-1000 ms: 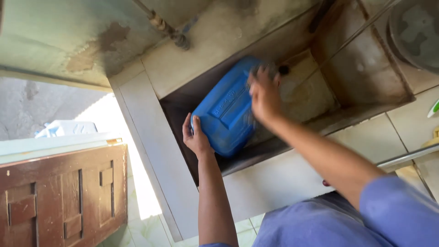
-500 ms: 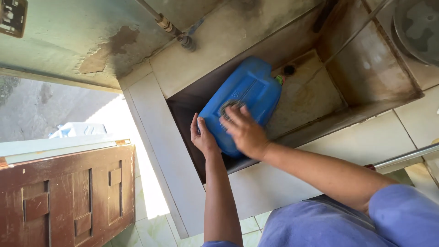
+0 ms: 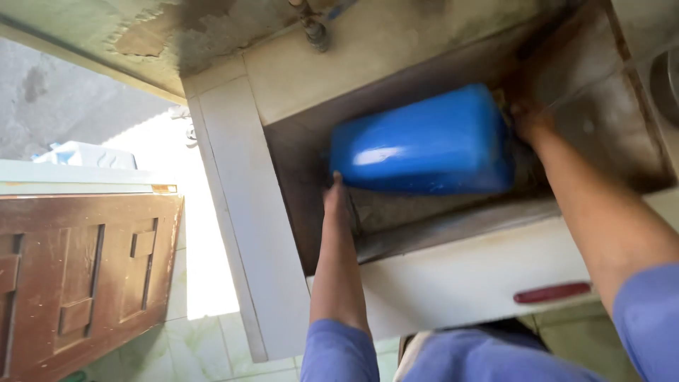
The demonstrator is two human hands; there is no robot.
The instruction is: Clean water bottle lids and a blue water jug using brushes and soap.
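A blue plastic jerrycan (image 3: 424, 145) lies on its side, held up inside a deep, stained sink basin (image 3: 608, 134). My left hand (image 3: 334, 192) presses against its lower left corner, mostly hidden under the can. My right hand (image 3: 529, 122) grips the can's right end, where the neck is hidden behind my fingers. Both forearms in blue sleeves reach in from the bottom edge.
A metal tap (image 3: 312, 27) sticks out of the stained wall above the basin. The basin has a white tiled rim (image 3: 233, 212). A brown wooden cabinet (image 3: 78, 276) stands at the left. A red strip (image 3: 552, 291) lies on the front ledge.
The jerrycan has turned from tilted to lying across the basin. My right hand moved from its top face to its right end. The view has moved closer.
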